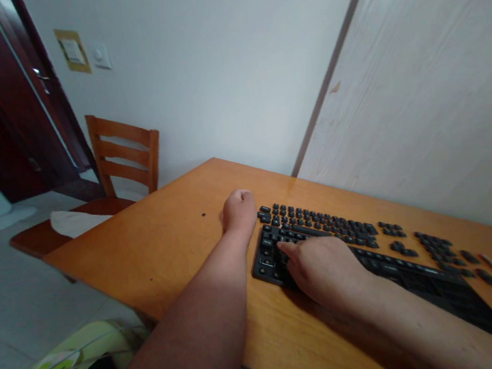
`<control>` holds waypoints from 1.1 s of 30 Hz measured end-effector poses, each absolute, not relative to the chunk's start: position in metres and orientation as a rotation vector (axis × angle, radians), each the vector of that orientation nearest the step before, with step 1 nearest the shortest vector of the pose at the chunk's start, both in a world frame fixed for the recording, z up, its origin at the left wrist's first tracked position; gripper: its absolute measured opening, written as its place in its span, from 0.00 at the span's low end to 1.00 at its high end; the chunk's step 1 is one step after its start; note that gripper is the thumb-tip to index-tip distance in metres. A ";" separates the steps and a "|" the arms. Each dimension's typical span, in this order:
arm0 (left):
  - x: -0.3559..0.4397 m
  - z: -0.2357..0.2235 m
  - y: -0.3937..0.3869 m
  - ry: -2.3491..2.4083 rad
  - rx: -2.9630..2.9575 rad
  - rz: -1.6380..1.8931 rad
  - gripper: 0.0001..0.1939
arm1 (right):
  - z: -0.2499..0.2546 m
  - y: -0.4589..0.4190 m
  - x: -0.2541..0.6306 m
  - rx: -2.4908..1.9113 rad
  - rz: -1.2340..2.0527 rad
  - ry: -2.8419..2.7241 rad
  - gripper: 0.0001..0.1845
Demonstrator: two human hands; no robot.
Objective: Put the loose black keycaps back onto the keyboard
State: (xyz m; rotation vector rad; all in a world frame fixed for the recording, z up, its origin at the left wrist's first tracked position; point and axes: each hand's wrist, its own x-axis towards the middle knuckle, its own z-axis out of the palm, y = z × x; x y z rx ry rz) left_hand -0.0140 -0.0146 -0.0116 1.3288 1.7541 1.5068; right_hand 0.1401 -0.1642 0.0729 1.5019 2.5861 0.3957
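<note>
Left hand (239, 211) loosely fisted beside loose keycaps (325, 222), right hand (325, 262) pressing keyboard (264, 262), grip unclear.

The keyboard base (267, 260) is partly covered by the right hand (325, 264); fingertips of the left hand (238, 213) are hidden.

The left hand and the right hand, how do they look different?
The left hand is curled up like a fist, but the right hand has a finger poking out. The left hand is by the loose keycaps, while the right hand is over the keyboard. The left hand looks smaller than the right hand here. Both are bare.
</note>
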 end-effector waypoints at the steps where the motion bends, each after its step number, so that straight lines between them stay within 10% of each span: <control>1: -0.014 -0.012 -0.015 1.752 1.327 1.501 0.15 | 0.072 -0.164 0.139 1.503 0.392 2.587 0.23; 33: -0.015 -0.010 -0.017 1.762 1.329 1.496 0.14 | 0.065 -0.160 0.134 1.583 0.239 2.696 0.24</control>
